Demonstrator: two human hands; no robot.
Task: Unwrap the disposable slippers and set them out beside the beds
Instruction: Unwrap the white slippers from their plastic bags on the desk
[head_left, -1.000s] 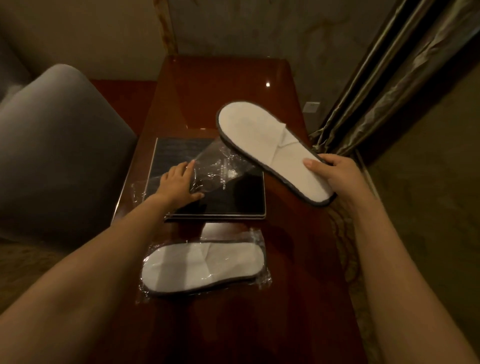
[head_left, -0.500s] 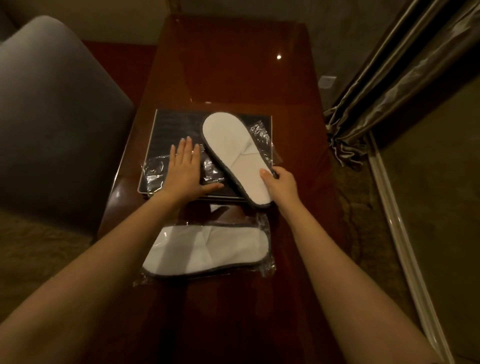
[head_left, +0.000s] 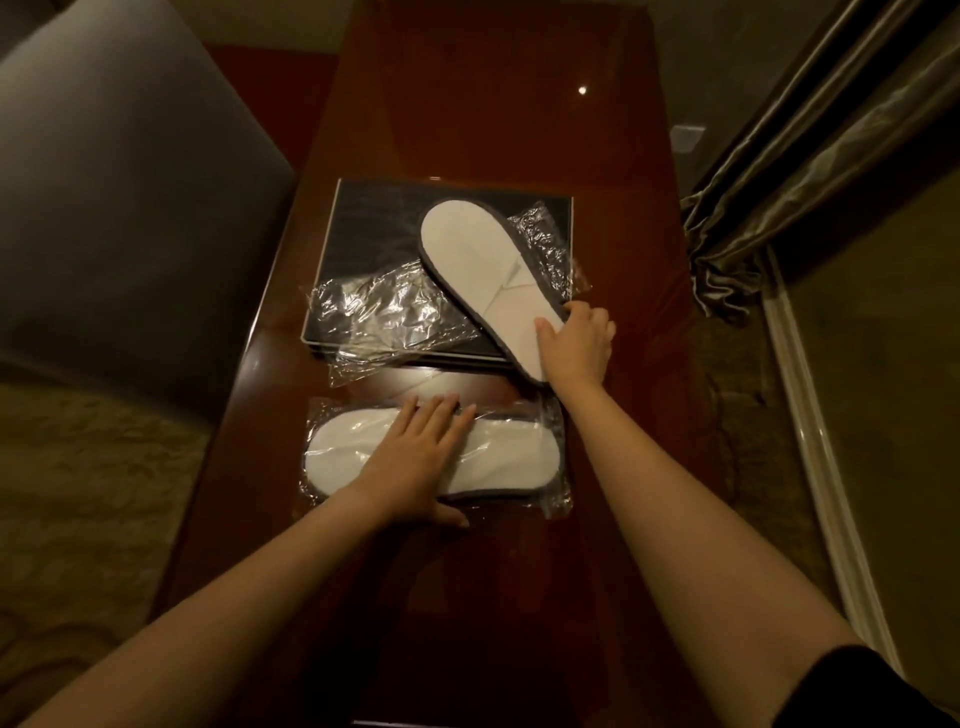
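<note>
An unwrapped white slipper (head_left: 480, 265) with a grey edge lies slanted across a black folder (head_left: 374, 228). My right hand (head_left: 576, 345) grips its near end, thumb on top. An empty clear wrapper (head_left: 400, 312) lies crumpled on the folder under and beside that slipper. Nearer to me, a second white slipper (head_left: 509, 457) lies crosswise inside its clear plastic bag. My left hand (head_left: 415, 457) rests flat on the middle of this wrapped slipper, fingers spread.
Everything sits on a glossy dark red wooden table (head_left: 467, 597). A grey upholstered chair (head_left: 114, 208) stands close on the left. Curtains (head_left: 810, 156) hang at the right, with a pale floor trim (head_left: 821, 467) below. Carpet lies on both sides.
My left hand left the empty wrapper on the folder and came down onto the wrapped slipper. The right hand has brought the bare slipper down and left onto the folder and still grips it.
</note>
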